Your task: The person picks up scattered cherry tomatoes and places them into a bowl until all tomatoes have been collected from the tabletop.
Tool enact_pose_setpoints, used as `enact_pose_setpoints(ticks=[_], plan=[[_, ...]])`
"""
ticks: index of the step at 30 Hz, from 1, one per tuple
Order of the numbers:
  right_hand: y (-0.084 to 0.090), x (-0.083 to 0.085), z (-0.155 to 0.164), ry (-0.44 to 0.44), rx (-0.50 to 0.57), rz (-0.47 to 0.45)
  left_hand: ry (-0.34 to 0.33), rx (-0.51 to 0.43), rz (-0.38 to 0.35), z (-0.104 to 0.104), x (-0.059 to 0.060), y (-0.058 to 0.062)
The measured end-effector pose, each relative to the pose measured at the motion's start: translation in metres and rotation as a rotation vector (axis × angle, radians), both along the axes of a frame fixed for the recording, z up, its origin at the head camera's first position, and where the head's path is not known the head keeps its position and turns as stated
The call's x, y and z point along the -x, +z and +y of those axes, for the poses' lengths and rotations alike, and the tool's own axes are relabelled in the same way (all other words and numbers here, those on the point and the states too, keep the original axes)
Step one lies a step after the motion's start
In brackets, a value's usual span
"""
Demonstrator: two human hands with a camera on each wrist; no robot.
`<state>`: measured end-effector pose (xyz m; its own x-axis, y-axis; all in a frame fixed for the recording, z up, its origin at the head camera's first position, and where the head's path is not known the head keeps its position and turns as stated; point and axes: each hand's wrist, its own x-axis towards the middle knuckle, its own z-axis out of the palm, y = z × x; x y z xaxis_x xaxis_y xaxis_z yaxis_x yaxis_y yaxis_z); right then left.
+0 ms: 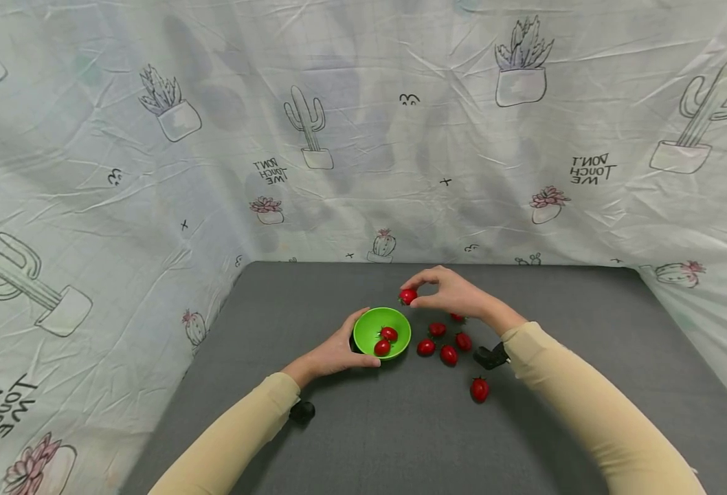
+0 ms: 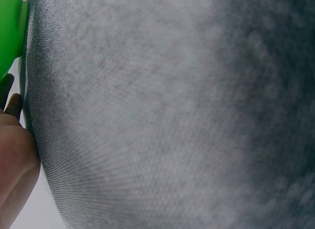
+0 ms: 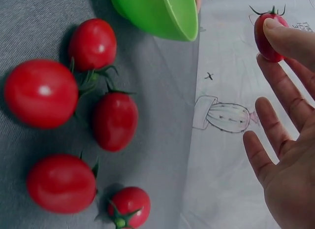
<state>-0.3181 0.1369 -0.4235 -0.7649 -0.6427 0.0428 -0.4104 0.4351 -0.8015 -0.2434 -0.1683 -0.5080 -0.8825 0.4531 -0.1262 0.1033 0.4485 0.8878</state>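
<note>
A red tomato (image 1: 408,296) hangs off the table in the right hand (image 1: 453,293), pinched between the thumb and a fingertip that close to just its thickness, while the other fingers spread loosely and hold nothing. In the head view this tomato sits just past the far right edge of the green bowl (image 1: 368,322), so the bowl lies to its left and toward the person, near but not yet beneath it. The right wrist view shows its long axis running across the thumb tip, with the leafy stem end at one end of it; the head view foreshortens that length. Two tomatoes (image 1: 389,334) rest inside the bowl, side by side. The left hand (image 1: 335,354) is nearer the bowl and holds its left side, thumb along the near side and fingers round the far side, partly hidden. Right of the bowl, a loose group of five tomatoes (image 1: 449,355) lies on the grey tabletop (image 1: 388,426), one of them partly hidden under the right hand, and a lone tomato (image 1: 479,390) lies nearer the person. Beyond the table hangs a pale curtain (image 1: 351,206) printed with potted cacti.
</note>
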Motion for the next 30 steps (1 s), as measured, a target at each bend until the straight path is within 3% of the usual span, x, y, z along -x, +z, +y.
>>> enact_pose_setpoints(ticks=[10, 19, 30], plan=[[-0.005, 0.011, -0.023, 0.025, -0.002, 0.018, -0.027, -0.02, -0.01, -0.003, 0.005, 0.0], [-0.014, 0.022, -0.044, 0.179, 0.074, 0.055, -0.022, 0.007, -0.013, -0.005, 0.008, -0.001], [-0.025, 0.023, -0.055, 0.164, 0.049, -0.015, -0.016, 0.018, -0.012, -0.005, 0.007, 0.0]])
